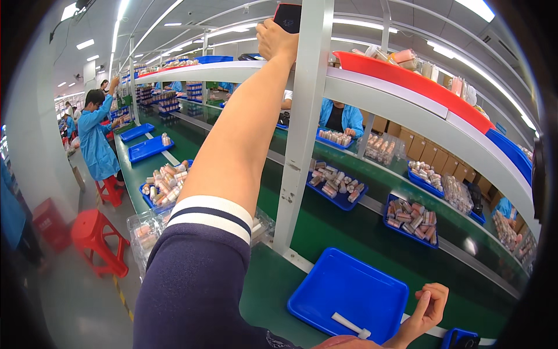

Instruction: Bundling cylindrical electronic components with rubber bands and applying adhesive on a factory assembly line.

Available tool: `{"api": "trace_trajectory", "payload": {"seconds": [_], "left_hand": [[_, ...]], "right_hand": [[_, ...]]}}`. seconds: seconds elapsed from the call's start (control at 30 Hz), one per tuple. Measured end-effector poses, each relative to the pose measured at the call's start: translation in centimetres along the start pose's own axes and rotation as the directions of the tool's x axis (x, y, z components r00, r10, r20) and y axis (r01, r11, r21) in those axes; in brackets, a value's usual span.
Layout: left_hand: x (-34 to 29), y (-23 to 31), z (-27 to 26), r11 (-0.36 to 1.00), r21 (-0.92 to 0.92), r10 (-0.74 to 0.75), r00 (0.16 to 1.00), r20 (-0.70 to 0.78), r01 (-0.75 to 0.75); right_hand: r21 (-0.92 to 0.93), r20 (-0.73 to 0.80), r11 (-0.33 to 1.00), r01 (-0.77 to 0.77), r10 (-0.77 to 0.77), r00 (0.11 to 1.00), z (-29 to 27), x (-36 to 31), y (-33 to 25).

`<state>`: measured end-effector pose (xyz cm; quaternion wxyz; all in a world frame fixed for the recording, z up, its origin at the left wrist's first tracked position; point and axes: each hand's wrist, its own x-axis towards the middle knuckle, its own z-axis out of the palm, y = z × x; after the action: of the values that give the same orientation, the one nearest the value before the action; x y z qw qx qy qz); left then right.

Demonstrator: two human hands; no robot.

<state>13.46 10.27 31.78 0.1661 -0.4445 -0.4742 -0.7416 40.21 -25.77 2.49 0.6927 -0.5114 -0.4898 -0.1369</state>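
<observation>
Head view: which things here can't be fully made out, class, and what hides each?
- Dark device at the left hand: head view; its right side is hidden by the white post.
- Black object, lower right: head view, cut off by the lower edge.
- Red tray: head view; its front wall hides its contents' lower parts.

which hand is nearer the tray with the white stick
Right. The right hand is beside the blue tray; the left hand is high above it, at the phone.

The left hand (pixel 278 42) tops an outstretched arm (pixel 235 139), fingers (pixel 263 32) bent; well below them the right hand (pixel 429 311) curls loosely.
</observation>
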Motion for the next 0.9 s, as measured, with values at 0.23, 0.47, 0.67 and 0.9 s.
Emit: {"api": "trace_trajectory", "payload": {"seconds": [0.23, 0.47, 0.67, 0.9], "left_hand": [[1.9, -1.5, 3.1, 0.993, 0.114, -0.068, 0.943, 0.325, 0.032], [6.7, -7.1, 8.7, 0.956, -0.01, 0.246, 0.784, 0.571, -0.292], [9.5, -9.4, 8.3, 0.939, 0.061, 0.323, 0.931, 0.17, -0.338], [1.2, -5.6, 0.1, 0.978, -0.119, 0.119, 0.934, -0.338, -0.168]], "right_hand": [[0.045, 0.033, 0.999, 0.017, -0.019, 0.999, -0.4, 0.0, 0.7], [0.025, 0.01, 1.0, 0.006, -0.007, 1.0, 0.3, 0.4, 0.9], [0.037, 0.009, 0.999, 0.025, -0.025, 1.0, -0.4, 0.2, 0.3], [0.101, -0.092, 0.986, 0.13, -0.121, 0.988, -1.4, 0.9, -0.7]]}}
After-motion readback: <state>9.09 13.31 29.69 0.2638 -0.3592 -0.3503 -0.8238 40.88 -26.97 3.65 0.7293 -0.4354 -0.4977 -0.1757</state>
